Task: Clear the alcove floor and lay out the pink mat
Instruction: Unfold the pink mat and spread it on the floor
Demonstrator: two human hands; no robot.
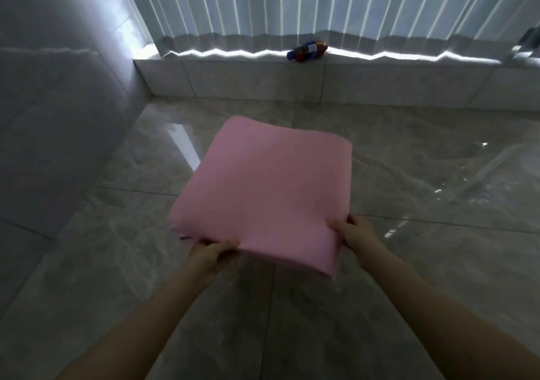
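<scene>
Folded mat held out over the floor.
Left hand and right hand pinch the near edge of the mat; its bulk extends away from both toward the ledge.

A glossy grey marble-patterned tiled floor fills the alcove, mirroring pale streaks of light; a grey tiled wall stands on the left; at the far side a low tiled ledge runs beneath pleated white-grey curtains; daylight glows in a bright zigzag along their hem.
</scene>
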